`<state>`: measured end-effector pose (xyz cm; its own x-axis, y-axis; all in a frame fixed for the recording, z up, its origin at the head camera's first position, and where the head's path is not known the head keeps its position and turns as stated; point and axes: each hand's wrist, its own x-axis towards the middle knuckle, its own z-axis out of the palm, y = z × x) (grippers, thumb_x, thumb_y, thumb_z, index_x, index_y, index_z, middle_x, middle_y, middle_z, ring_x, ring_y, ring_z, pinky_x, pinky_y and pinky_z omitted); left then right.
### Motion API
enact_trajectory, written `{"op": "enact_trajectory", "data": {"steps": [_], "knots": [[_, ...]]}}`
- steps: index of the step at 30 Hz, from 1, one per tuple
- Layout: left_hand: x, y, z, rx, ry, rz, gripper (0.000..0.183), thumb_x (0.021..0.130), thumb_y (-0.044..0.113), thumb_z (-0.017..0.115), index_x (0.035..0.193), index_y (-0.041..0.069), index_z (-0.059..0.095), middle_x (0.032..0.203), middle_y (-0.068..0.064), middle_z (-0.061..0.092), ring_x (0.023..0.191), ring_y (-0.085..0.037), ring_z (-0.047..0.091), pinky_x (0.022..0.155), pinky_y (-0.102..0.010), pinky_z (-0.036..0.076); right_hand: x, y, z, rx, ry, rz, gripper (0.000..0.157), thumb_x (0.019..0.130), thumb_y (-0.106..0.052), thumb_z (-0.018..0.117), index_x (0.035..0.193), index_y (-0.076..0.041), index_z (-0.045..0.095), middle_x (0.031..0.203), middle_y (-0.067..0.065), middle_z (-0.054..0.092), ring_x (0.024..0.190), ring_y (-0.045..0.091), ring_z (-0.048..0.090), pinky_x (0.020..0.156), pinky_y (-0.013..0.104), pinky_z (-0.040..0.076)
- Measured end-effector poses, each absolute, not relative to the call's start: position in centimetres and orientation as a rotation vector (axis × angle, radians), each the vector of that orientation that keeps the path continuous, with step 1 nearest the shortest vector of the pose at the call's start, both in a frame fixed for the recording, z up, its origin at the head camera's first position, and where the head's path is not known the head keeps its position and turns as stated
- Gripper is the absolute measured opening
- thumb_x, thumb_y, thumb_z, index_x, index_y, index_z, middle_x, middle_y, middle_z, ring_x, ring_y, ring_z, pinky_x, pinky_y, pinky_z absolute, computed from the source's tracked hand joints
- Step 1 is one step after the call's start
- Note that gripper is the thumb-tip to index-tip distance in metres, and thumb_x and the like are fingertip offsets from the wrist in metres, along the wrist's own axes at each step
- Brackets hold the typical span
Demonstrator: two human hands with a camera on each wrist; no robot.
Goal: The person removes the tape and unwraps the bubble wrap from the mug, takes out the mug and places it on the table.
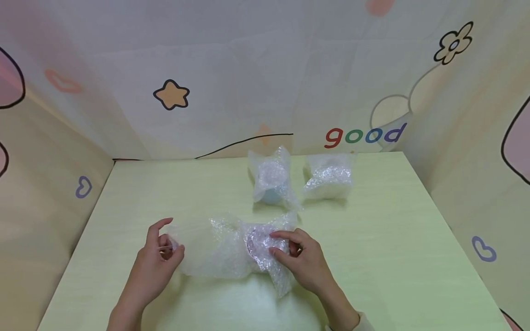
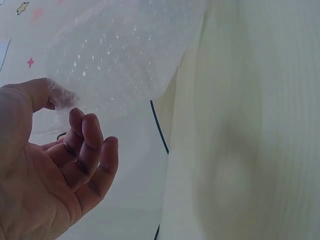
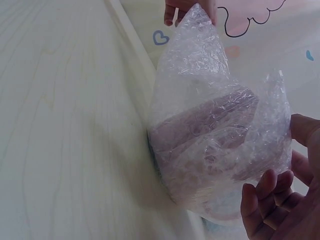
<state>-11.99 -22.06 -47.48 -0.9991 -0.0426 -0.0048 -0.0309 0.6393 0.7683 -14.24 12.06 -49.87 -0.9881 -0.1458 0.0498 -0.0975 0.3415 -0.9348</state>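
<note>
A pinkish object lies inside clear bubble wrap [image 1: 219, 248] at the front middle of the table; the wrap blurs its exact kind. In the right wrist view the pinkish object [image 3: 205, 130] shows through the film. The loose end of the wrap stretches out to the left, where my left hand [image 1: 155, 262] pinches its edge. Around the thumb of the left hand [image 2: 60, 160] the film bunches up. My right hand [image 1: 304, 259] holds the wrapped object at its right side, with thumb and index finger on the film. Several fingers of the right hand [image 3: 280, 200] are curled beside it.
Behind the hands stand two more bubble-wrapped bundles, one with a bluish base [image 1: 272, 179] and a whitish one [image 1: 329, 177]. The pale wooden table [image 1: 393, 257] is enclosed by a printed curtain [image 1: 232, 82] at its back and sides.
</note>
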Motion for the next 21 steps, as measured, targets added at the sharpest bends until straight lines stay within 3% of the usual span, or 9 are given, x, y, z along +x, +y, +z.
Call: {"op": "enact_trajectory", "data": {"steps": [10,18,21], "knots": [[-11.7,-23.1,-47.4,0.131,-2.783,-1.317,0.08,0.093,0.023,0.078,0.156,0.023,0.028,0.091,0.002,0.065,0.083,-0.003,0.069,0.078,-0.018,0.056,-14.2,12.0,-49.9,-0.213,2.541,-1.75,0.027,0.084,-0.021,0.087,0.11,-0.028,0.08,0.078,0.002,0.043,0.07,0.007,0.041,0.062,0.018,0.036],[-11.7,-23.4,-47.1,0.131,-2.753,-1.213,0.077,0.089,0.019,0.082,0.152,0.025,0.039,0.096,0.003,0.064,0.082,0.001,0.067,0.073,-0.018,0.054,-14.2,12.0,-49.8,-0.229,2.54,-1.764,0.027,0.085,-0.021,0.086,0.11,-0.027,0.08,0.078,0.002,0.043,0.07,0.006,0.04,0.061,0.018,0.036],[-11.8,-23.4,-47.3,0.097,-2.768,-1.127,0.074,0.088,0.016,0.082,0.151,0.024,0.044,0.098,0.003,0.063,0.087,-0.005,0.066,0.076,-0.016,0.053,-14.2,12.0,-49.9,-0.227,2.546,-1.756,0.027,0.085,-0.021,0.086,0.11,-0.027,0.08,0.078,0.002,0.043,0.071,0.007,0.04,0.062,0.018,0.036]]}}
